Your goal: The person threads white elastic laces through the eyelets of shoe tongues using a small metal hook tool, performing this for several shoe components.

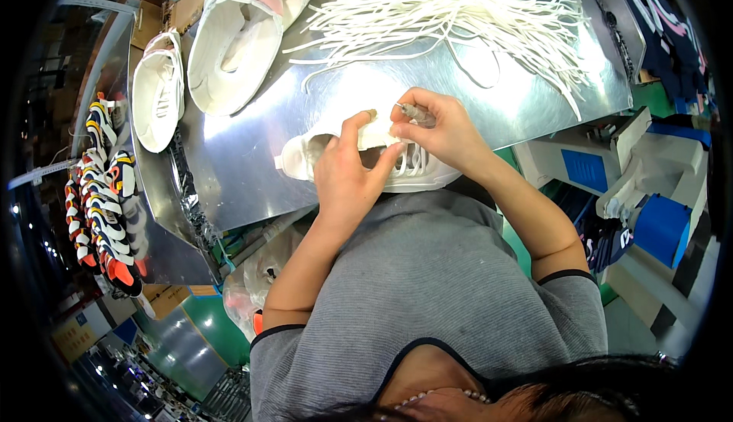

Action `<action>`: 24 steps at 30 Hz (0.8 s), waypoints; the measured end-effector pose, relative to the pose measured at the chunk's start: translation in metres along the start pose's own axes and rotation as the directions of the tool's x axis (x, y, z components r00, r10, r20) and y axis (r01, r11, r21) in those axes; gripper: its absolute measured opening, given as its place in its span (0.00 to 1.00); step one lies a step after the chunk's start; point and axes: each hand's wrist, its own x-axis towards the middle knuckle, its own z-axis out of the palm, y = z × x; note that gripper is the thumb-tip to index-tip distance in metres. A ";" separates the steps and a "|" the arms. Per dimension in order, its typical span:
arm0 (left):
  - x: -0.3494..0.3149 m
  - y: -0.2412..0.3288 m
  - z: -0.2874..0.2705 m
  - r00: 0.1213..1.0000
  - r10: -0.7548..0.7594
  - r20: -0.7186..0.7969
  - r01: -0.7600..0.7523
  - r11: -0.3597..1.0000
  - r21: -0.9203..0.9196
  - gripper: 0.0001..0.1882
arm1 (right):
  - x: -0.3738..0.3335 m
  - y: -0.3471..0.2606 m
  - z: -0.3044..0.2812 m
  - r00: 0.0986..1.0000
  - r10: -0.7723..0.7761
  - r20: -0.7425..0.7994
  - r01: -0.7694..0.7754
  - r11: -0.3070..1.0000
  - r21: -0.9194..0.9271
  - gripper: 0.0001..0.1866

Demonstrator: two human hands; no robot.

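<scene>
Past dark hair (pixel 569 382), a shoe (pixel 427 176) is being touched by the spread left hand (pixel 347 174), a tool (pixel 416 114) pinched by the right (pixel 452 133).

Table (pixel 237 174): smooth metal — glossy, strongly reflective. Laces (pixel 458 19): matt textile cord. Shirt (pixel 435 277): ribbed, matt cloth. Bag (pixel 246 288): crinkled plastic — shiny. Shoe (pixel 420 181): smooth outer surface.
</scene>
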 end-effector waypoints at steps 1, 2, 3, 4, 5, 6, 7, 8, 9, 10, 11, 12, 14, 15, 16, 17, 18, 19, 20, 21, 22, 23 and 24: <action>-0.001 -0.002 0.004 0.998 0.052 -0.048 -0.051 0.999 0.020 0.28 | -0.002 -0.003 0.000 1.000 -0.014 -0.012 0.013 1.000 -0.018 0.08; -0.001 -0.003 0.005 0.996 0.060 -0.066 -0.058 0.998 0.033 0.27 | -0.004 -0.005 0.000 0.999 -0.028 -0.023 0.027 0.999 -0.035 0.09; 0.000 -0.004 0.006 0.994 0.069 -0.086 -0.065 0.997 0.047 0.26 | -0.009 -0.009 0.001 0.996 -0.030 -0.083 0.028 0.999 -0.025 0.09; 0.001 -0.005 0.007 0.991 0.079 -0.106 -0.072 0.995 0.062 0.25 | -0.016 -0.012 0.002 0.989 -0.032 -0.142 0.030 0.999 -0.014 0.09; 0.000 -0.005 0.008 0.989 0.086 -0.122 -0.078 0.994 0.071 0.25 | -0.023 -0.014 0.003 0.979 -0.033 -0.200 0.033 0.999 -0.005 0.08; 0.000 -0.004 0.009 0.986 0.097 -0.138 -0.087 0.993 0.081 0.24 | -0.029 -0.012 0.001 0.979 -0.053 -0.196 0.041 0.997 -0.062 0.08; 0.000 -0.004 0.010 0.982 0.108 -0.154 -0.095 0.991 0.091 0.24 | -0.036 -0.010 -0.004 0.979 -0.072 -0.191 0.050 0.992 -0.119 0.07; 0.000 -0.005 0.010 0.978 0.126 -0.166 -0.111 0.989 0.099 0.24 | -0.040 -0.008 -0.007 0.978 -0.091 -0.185 0.059 0.983 -0.175 0.07; 0.000 -0.006 0.011 0.973 0.147 -0.175 -0.130 0.986 0.106 0.24 | -0.043 -0.010 -0.009 0.985 -0.096 -0.146 0.062 0.973 -0.224 0.06; 0.000 -0.006 0.011 0.968 0.168 -0.185 -0.149 0.982 0.113 0.23 | -0.046 -0.014 -0.012 0.989 -0.099 -0.107 0.066 0.960 -0.272 0.05; -0.001 -0.006 0.012 0.967 0.174 -0.187 -0.154 0.981 0.117 0.23 | -0.048 -0.015 -0.013 0.993 -0.099 -0.067 0.073 0.945 -0.319 0.05; 0.000 -0.006 0.011 0.964 0.185 -0.192 -0.163 0.979 0.125 0.23 | -0.047 -0.015 -0.013 0.990 -0.130 -0.062 0.100 0.929 -0.355 0.05; -0.001 -0.005 0.011 0.957 0.210 -0.199 -0.186 0.973 0.136 0.23 | -0.045 -0.015 -0.012 0.981 -0.190 -0.047 0.153 0.892 -0.426 0.05; -0.002 -0.004 0.012 0.954 0.225 -0.201 -0.198 0.970 0.142 0.23 | -0.043 -0.015 -0.012 0.979 -0.200 -0.029 0.165 0.877 -0.452 0.05; -0.003 -0.003 0.012 0.950 0.238 -0.203 -0.211 0.966 0.149 0.23 | -0.042 -0.015 -0.011 0.978 -0.209 -0.011 0.178 0.860 -0.478 0.05; -0.003 -0.005 0.012 0.949 0.228 -0.217 -0.214 0.973 0.088 0.22 | -0.040 -0.015 -0.011 0.976 -0.217 0.007 0.191 0.843 -0.503 0.06; -0.004 -0.008 0.014 0.949 0.217 -0.229 -0.217 0.976 0.023 0.22 | -0.039 -0.015 -0.009 0.976 -0.214 0.028 0.194 0.816 -0.544 0.06; -0.004 -0.010 0.015 0.949 0.204 -0.240 -0.220 0.975 -0.042 0.22 | -0.037 -0.013 -0.007 0.976 -0.210 0.048 0.198 0.787 -0.584 0.06; -0.008 -0.007 0.016 0.952 0.223 -0.209 -0.230 0.973 -0.011 0.21 | -0.036 -0.012 -0.003 0.976 -0.205 0.068 0.202 0.757 -0.622 0.07; -0.012 -0.002 0.017 0.955 0.240 -0.177 -0.240 0.970 0.021 0.21 | -0.034 -0.010 0.005 0.968 -0.237 0.080 0.226 0.688 -0.689 0.07; -0.016 0.002 0.017 0.956 0.258 -0.137 -0.253 0.966 0.054 0.21 | -0.033 -0.008 0.016 0.960 -0.265 0.089 0.240 0.617 -0.749 0.08; -0.016 -0.002 0.022 0.940 0.300 -0.163 -0.298 0.954 0.037 0.21 | -0.032 -0.009 0.025 0.952 -0.291 0.099 0.249 0.541 -0.803 0.08; -0.014 -0.003 0.021 0.932 0.308 -0.188 -0.305 0.951 0.047 0.21 | -0.029 -0.012 0.031 0.941 -0.325 0.092 0.260 0.521 -0.813 0.10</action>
